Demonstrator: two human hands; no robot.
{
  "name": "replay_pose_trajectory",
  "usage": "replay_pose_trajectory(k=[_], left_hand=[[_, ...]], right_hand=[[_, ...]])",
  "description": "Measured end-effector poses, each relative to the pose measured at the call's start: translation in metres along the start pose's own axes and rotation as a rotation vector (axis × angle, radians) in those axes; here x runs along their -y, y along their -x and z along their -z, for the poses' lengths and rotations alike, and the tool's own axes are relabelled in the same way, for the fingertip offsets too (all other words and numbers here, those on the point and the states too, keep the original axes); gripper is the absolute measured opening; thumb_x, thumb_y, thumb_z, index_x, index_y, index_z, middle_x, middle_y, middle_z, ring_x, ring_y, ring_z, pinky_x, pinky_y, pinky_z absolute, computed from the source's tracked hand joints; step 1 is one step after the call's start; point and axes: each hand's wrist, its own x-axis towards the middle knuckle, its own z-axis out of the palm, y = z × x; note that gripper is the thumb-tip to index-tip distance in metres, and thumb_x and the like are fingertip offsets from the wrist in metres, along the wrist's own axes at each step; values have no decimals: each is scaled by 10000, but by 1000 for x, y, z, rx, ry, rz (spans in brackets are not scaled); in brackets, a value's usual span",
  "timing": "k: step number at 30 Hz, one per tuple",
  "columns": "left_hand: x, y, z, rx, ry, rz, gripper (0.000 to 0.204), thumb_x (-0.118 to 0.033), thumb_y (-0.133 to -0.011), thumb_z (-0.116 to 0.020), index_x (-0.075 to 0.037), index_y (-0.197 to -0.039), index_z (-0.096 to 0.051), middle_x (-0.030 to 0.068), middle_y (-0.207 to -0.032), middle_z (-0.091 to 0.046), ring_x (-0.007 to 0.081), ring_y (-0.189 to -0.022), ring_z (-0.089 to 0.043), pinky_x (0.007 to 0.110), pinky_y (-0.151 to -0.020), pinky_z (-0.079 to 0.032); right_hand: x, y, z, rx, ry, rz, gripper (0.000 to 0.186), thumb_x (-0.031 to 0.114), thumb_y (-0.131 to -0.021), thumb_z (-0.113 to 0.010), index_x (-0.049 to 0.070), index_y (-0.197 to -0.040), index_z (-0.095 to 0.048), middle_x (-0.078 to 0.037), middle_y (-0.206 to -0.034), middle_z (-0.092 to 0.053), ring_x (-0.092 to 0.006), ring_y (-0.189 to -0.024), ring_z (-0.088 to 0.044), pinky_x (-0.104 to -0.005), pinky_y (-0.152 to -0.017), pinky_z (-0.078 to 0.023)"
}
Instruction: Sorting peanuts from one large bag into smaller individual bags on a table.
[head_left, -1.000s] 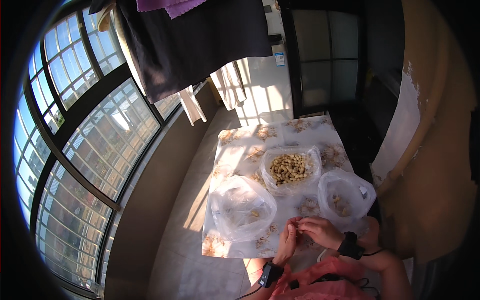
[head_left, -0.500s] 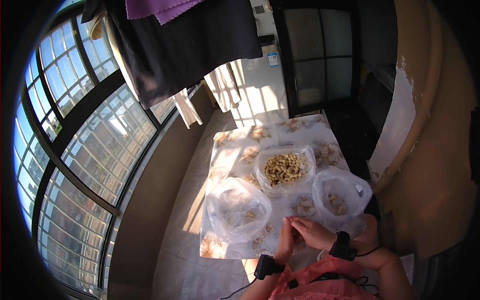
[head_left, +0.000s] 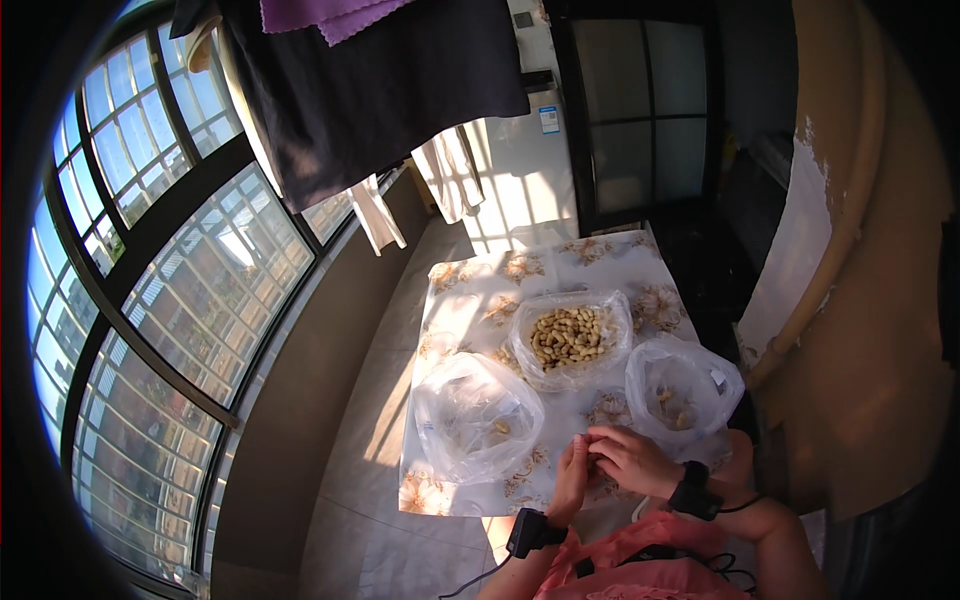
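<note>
My left hand [head_left: 570, 480] and my right hand [head_left: 638, 463] meet at the near edge of the table [head_left: 470, 280], fingertips pinched close together. Whatever they hold is too small and too covered by the fingers to make out. Just beyond them, a clear plastic bag [head_left: 622, 312] stands with its mouth spread, holding a heap of unshelled peanuts [head_left: 566, 338]. Left of my hands lies another open clear bag [head_left: 445, 405] with one or a few peanut-like bits in it. To the right, a third clear bag [head_left: 715, 365] has a few brownish pieces [head_left: 676, 412] at its bottom.
A flowered cloth covers the table. Barred windows [head_left: 220, 270] run along the left above a low wall. Dark clothing [head_left: 390, 110] hangs overhead beyond the table. A glazed dark-framed door [head_left: 648, 110] stands at the back. Straps with cables [head_left: 538, 533] circle both wrists.
My right hand has shifted slightly up and right, its fingers now more curled over the left fingertips. The bags and peanuts stay where they were.
</note>
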Motion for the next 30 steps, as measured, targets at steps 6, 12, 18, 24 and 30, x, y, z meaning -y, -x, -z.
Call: replay_pose_trajectory(k=[6, 12, 18, 24, 30], left_hand=[[6, -3, 9, 128, -16, -4, 229, -287, -1034, -554, -86, -1130, -606, -46, -841, -563, 35, -694, -508, 193, -580, -400], [18, -9, 4, 189, -140, -63, 164, -207, -1032, -555, -83, -1129, -599, -52, -867, -559, 21, -659, -466, 182, -560, -371], [2, -8, -15, 158, -235, -311, 158, -144, -1037, -521, -52, -1128, -611, -52, -890, -564, 14, -662, -439, 176, -585, -365], [-22, -13, -45, 148, -407, -462, 152, -102, -1011, -527, -15, -1085, -628, 9, -873, -619, 68, -718, -505, 233, -631, -418], [-34, -20, -57, 149, -862, -614, 209, -52, -909, -567, -105, -1086, -664, 143, -937, -615, 351, -826, -651, 413, -695, -519]], right_hand=[[2, 9, 32, -187, 138, -13, 337, 118, -821, -726, 41, -1132, -622, -100, -1207, -598, -310, -1063, -599, -412, -904, -500], [-23, 29, 41, -240, 292, -174, 543, 196, -837, -732, 8, -1299, -516, -167, -1248, -556, -365, -1159, -522, -464, -1020, -395], [-30, 36, 18, 6, 475, -96, 651, 287, -817, -747, 23, -1351, -484, -128, -1155, -607, -309, -1142, -534, -459, -992, -371], [-30, 39, 13, 135, 415, -108, 518, 261, -786, -751, 24, -1205, -563, -118, -1083, -608, -305, -1088, -568, -441, -925, -427], [-28, 46, 24, -42, 158, -70, 291, 143, -823, -678, -18, -1051, -599, -158, -1022, -620, -371, -975, -609, -458, -840, -494]])
